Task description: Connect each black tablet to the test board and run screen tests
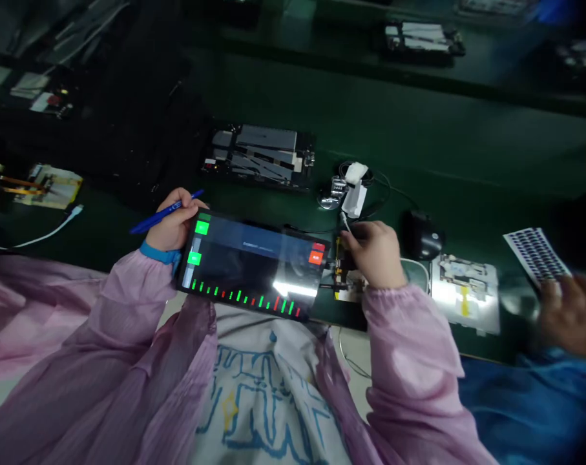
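Note:
A lit display panel [254,265] with green and red bars and small coloured boxes lies tilted in front of me. My left hand [169,223] grips its upper left corner and also keeps a blue pen [164,213] between the fingers. Thin ribbons link the panel's right side to a circuit board [353,284] with yellow edges. Over that board, my right hand [377,252] is closed, thumb and finger pinching the end of a white cable [345,223]. The cable's tip and part of the board are hidden under this hand.
An opened device [261,155] lies behind the panel. A white adapter [355,197], a black mouse [422,234] and a silver device back [467,294] are near my right hand. Farther right, a co-worker's blurred hand [571,316] touches a sticker sheet [537,255]. A loose white cable [55,229] lies left.

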`<action>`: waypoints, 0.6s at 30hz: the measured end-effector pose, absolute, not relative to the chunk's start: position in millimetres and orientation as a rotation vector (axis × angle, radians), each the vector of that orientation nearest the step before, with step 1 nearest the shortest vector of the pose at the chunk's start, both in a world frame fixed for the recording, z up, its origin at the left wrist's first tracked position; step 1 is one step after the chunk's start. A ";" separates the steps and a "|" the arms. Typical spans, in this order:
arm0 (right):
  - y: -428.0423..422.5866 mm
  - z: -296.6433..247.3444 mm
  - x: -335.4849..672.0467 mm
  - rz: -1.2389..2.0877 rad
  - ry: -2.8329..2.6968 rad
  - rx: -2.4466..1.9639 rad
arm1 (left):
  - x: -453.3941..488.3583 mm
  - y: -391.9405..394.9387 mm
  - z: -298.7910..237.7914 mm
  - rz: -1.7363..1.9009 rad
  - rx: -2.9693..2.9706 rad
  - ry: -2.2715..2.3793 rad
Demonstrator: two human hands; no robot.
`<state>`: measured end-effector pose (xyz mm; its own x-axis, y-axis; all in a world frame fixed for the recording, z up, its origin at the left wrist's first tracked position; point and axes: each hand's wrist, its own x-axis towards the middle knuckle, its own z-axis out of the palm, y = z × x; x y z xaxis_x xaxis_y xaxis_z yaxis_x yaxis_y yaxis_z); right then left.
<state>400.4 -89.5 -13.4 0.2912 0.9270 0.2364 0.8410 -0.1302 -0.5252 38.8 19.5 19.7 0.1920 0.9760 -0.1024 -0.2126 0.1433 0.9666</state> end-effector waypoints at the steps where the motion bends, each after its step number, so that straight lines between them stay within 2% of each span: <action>1: -82.6 -12.9 398.3 0.244 -1.565 -2.010 | 39.4 19.6 20.6 1.092 1.044 0.973; 8: -124.2 33.5 377.7 0.965 -1.309 -1.621 | 42.8 19.6 28.6 1.070 1.100 1.044; 18: -170.9 15.6 367.8 1.255 -1.287 -1.665 | 37.1 37.1 11.5 1.188 1.191 0.827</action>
